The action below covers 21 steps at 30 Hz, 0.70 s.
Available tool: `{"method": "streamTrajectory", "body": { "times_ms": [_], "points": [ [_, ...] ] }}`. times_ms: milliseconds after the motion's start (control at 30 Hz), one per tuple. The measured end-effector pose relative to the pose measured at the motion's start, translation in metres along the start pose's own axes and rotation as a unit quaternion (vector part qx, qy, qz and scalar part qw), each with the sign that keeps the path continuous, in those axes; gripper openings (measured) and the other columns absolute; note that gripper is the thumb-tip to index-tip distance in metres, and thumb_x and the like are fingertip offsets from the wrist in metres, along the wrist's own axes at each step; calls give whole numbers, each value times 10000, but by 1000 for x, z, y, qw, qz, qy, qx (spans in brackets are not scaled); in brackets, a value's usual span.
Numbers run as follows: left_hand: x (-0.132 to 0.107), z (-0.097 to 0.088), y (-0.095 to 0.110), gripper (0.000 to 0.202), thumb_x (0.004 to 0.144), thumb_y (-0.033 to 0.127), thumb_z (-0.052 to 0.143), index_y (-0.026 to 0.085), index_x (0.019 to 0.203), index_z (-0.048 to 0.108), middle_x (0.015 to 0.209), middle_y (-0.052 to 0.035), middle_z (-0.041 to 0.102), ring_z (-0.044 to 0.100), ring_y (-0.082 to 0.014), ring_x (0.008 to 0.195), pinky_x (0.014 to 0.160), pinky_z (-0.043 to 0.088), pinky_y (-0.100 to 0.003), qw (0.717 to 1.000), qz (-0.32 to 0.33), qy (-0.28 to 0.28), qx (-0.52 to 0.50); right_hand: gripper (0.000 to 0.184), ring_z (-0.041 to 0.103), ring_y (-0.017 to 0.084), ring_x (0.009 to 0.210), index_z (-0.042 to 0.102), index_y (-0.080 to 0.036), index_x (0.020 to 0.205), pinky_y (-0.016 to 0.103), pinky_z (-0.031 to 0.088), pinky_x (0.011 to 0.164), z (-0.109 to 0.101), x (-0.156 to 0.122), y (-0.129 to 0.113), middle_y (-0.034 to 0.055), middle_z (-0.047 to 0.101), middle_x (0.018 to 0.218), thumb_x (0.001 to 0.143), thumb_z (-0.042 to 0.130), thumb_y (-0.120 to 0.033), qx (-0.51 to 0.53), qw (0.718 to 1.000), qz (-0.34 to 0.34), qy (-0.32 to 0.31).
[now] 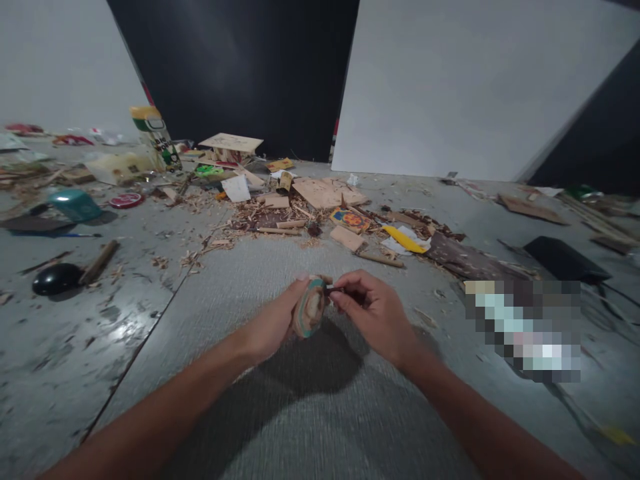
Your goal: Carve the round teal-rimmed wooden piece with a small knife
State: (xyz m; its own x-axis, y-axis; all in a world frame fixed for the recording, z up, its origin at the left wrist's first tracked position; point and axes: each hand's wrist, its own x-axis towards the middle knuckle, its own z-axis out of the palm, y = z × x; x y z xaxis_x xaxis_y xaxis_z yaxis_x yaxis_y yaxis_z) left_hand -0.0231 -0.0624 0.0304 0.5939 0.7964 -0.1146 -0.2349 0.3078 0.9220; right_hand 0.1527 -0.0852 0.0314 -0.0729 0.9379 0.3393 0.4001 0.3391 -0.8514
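My left hand (280, 313) is closed round a small round piece (311, 307), light brown with a teal band near its rim. The piece is tilted above the grey surface, its face turned to the right; its material is unclear. Opposite it, my right hand (373, 303) pinches a thin dark piece (334, 289) between thumb and fingers. The left end of that piece reaches the upper part of the round piece's face; whether it enters it or only touches it I cannot tell. Dark shadows lie on the surface beneath both hands.
Wood shavings and scraps lie ahead, with a thin wooden board (327, 192) and a yellow piece (406, 239). At left are a round black object (57, 279), a teal object (75, 205) and a yellow-capped bottle (157, 137). A black box with cables (567, 259) lies right.
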Motion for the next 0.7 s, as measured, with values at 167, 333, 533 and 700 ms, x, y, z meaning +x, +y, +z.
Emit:
{"method": "streamTrajectory", "body": {
  "times_ms": [167, 333, 533, 700],
  "points": [
    [1, 0, -1, 495, 909, 626, 458, 163, 860, 625, 745, -19, 536, 443, -150, 723, 708, 375, -289, 1000, -16, 2, -2, 37, 630, 136, 673, 604, -200, 893, 254, 506, 618, 2, -2, 2, 14, 666, 762, 862, 590, -186, 3, 1000, -12, -23],
    [1, -2, -6, 509, 932, 611, 424, 155, 926, 651, 823, -37, 571, 474, -163, 792, 785, 388, -308, 1000, 9, -16, 17, 29, 605, 126, 652, 580, -196, 834, 234, 478, 595, 4, -3, 1, 3, 643, 726, 844, 589, -171, 14, 1000, -4, -27],
    [1, -1, -6, 497, 958, 578, 387, 158, 875, 640, 838, -49, 573, 476, -168, 805, 822, 404, -326, 998, 29, -11, 62, 122, 559, 116, 578, 597, -191, 741, 222, 436, 540, 3, -3, 0, -5, 629, 653, 860, 602, -214, -32, 999, -13, -21],
    [1, -1, -6, 484, 975, 562, 358, 170, 922, 637, 996, -84, 623, 513, -196, 977, 983, 392, -347, 993, 64, -6, 102, 87, 626, 127, 590, 630, -189, 786, 226, 432, 568, 5, -4, 1, 12, 696, 684, 868, 603, -175, -120, 990, -79, 11]
  ]
}}
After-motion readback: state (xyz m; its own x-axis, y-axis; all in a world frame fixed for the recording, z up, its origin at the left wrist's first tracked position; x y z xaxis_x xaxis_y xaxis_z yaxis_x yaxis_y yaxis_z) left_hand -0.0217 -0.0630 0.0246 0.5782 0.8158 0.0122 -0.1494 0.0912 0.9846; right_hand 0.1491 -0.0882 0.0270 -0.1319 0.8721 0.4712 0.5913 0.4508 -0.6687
